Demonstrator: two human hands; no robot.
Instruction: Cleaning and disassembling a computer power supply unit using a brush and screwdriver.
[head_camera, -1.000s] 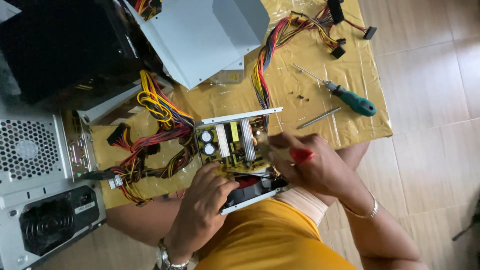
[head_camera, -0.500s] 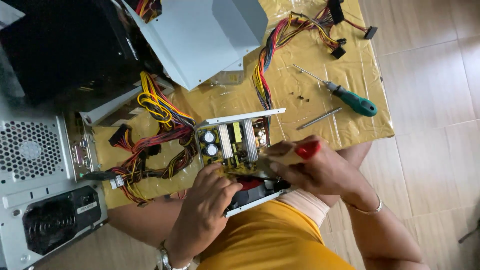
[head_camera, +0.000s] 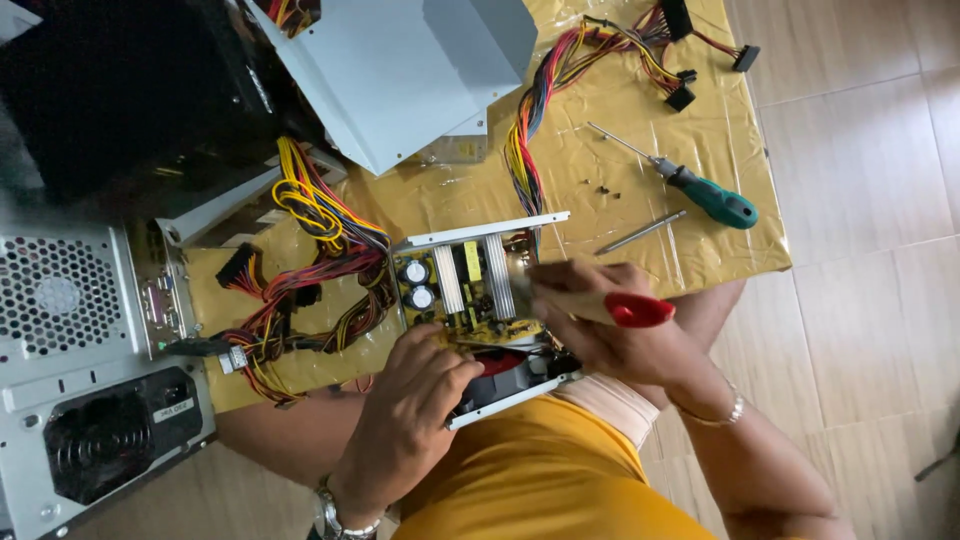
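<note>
The open power supply unit lies on the yellow sheet. The left hand grips its near edge; the right hand grasps a red-handled brush (bristles over the circuit board). A green-handled screwdriver lies beyond.

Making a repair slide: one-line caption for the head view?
Left hand steadies an open power supply while right hand holds a red-handled tool over it.

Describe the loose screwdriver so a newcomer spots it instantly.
Start at the crinkled gold foil sheet covering the floor, then go to its right edge, beyond the open power supply. The green-handled screwdriver lies there diagonally; the bare metal rod beside it has no handle.
</note>
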